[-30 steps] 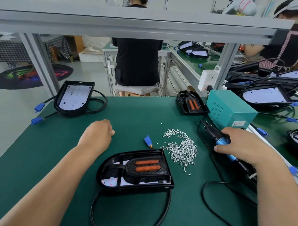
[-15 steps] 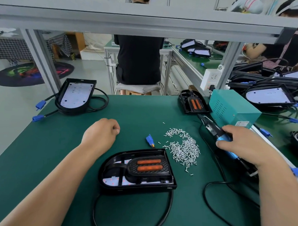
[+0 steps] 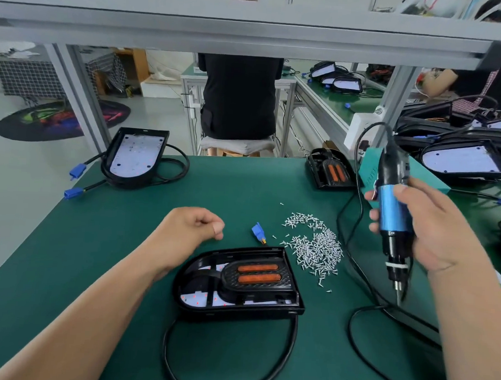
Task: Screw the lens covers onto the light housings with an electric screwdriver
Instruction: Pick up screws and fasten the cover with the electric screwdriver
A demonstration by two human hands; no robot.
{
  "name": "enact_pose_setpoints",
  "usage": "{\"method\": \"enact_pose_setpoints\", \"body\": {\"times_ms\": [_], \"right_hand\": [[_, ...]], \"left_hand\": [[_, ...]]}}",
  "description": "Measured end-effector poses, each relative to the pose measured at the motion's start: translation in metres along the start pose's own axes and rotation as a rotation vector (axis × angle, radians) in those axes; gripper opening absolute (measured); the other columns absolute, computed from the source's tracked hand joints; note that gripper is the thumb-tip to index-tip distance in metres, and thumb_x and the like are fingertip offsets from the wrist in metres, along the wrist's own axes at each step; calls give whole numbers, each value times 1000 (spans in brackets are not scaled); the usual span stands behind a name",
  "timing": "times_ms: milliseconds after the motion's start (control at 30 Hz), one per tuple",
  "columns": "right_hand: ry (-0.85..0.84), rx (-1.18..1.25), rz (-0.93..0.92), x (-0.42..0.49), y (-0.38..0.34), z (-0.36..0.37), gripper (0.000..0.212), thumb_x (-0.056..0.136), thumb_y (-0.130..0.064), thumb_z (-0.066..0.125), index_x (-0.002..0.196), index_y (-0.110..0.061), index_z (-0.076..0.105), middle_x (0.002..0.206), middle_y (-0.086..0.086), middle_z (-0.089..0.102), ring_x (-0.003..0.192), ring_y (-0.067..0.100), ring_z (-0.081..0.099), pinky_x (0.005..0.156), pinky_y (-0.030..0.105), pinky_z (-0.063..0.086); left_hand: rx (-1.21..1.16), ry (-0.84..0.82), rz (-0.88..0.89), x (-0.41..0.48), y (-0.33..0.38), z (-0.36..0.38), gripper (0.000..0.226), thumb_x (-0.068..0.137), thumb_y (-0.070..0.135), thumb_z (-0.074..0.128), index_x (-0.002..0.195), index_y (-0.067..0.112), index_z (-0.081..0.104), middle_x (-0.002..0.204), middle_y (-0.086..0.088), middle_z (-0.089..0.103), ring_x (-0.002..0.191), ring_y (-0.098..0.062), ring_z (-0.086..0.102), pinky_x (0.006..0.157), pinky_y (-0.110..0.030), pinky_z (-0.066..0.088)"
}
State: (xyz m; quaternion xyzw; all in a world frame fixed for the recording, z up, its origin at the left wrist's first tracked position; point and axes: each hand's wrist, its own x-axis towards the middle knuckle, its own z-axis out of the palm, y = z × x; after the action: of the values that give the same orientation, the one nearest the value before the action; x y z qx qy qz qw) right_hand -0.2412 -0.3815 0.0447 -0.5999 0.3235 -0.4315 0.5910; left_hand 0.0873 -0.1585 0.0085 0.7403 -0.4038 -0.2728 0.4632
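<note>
Barely begun, it seems: the right hand (image 3: 431, 226) grips the screwdriver (image 3: 392, 207) upright at right, the left hand (image 3: 190, 230) is fisted, contents unclear, and the cover (image 3: 257, 276) sits seemingly unscrewed in the near housing (image 3: 238, 310) beside loose screws (image 3: 315, 247).

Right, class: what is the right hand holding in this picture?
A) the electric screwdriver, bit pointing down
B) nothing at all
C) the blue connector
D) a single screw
A: the right hand grips the screwdriver around its blue barrel, with the bit pointing down.
</note>
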Motion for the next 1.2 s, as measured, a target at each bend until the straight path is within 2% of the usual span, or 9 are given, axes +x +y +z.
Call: {"method": "enact_pose_setpoints", "body": {"times_ms": [167,400,567,667,767,867,933,1033,1200], "right_hand": [[89,379,-5,3,-4,15,29,103,-28,52,114,-3,59,106,19,73,72,18,62,59,25,53],[184,368,-134,-13,-21,31,22,87,-26,73,100,-10,65,87,7,65,69,17,56,59,27,50],[269,-40,-313,-27,-41,28,9,90,-34,76,92,-29,69,76,10,68,56,29,58,62,42,56],[321,-376,-344,-32,-45,21,18,88,-45,75,92,-29,66,70,4,68,57,26,61,65,44,57],[325,-688,-372,-36,-47,22,21,85,-56,70,96,-42,59,82,-18,68,66,5,61,62,31,45],[268,-790,-329,-38,-47,24,21,83,-59,68,94,-45,57,84,-27,67,69,-3,62,62,27,41],[209,-647,-259,-38,-49,24,23,83,-55,72,92,-34,65,77,-8,73,59,7,67,62,31,50],[130,-146,-98,-38,-52,22,30,77,-46,80,88,-19,74,71,9,70,52,25,62,55,35,56],[159,487,31,-32,-36,35,32,94,-45,73,101,-15,65,79,-3,62,60,10,56,58,24,52]], "left_hand": [[-82,-102,-30,-22,4,9,14,94,9,76,101,20,80,89,1,82,85,-7,77,77,-11,54],[-114,-159,21,-33,6,14,14,95,9,77,93,23,80,90,-2,82,81,-10,77,74,-16,55],[-96,-101,101,-31,7,18,25,95,14,77,93,38,79,93,4,82,90,-7,76,86,-19,52],[-118,-78,97,-31,6,18,25,95,15,77,94,40,79,94,7,82,94,-6,76,88,-22,50],[-119,-65,86,-32,7,16,23,96,17,77,94,40,79,95,7,82,87,0,75,79,-11,50],[-149,-42,77,-33,9,16,13,95,13,76,96,26,80,93,3,82,59,8,64,58,-3,44],[-174,-35,74,-34,10,15,12,96,11,75,102,21,78,93,1,82,50,8,57,51,-2,41],[-194,-38,73,-35,13,14,10,97,9,74,102,17,78,93,0,83,46,9,55,49,-2,40],[-193,-33,98,-38,20,16,16,96,8,74,92,22,80,91,-1,82,46,10,53,50,-2,39]]}}
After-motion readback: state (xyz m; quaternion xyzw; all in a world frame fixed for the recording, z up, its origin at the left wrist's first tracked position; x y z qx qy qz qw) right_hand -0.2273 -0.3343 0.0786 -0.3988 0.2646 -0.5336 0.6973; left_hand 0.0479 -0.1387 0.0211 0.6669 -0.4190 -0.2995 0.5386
